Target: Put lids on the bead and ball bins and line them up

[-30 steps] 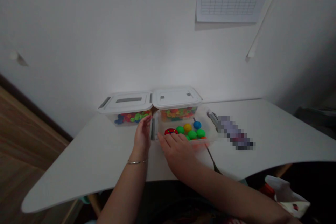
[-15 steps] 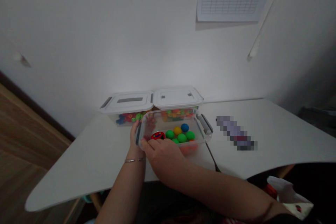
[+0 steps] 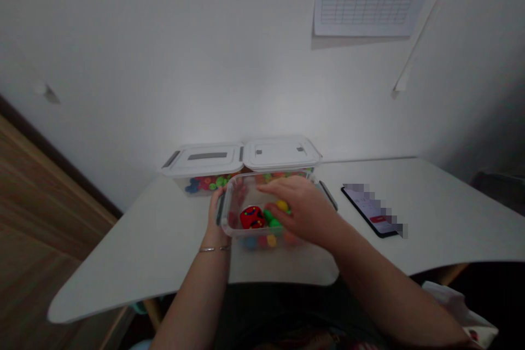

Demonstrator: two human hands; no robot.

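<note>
Clear plastic box (image 3: 233, 229): left hand (image 3: 217, 213) grips its 9 o'clock end. Right hand (image 3: 303, 210) sits open inside, probably touching the green balls (image 3: 274, 222).

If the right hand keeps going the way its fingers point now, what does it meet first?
The right hand reaches leftward into the open clear box, fingers low over the coloured balls. Straight on, it would probably meet the red toy first, then the box's left wall, where the left hand grips. Depth is uncertain.
</note>
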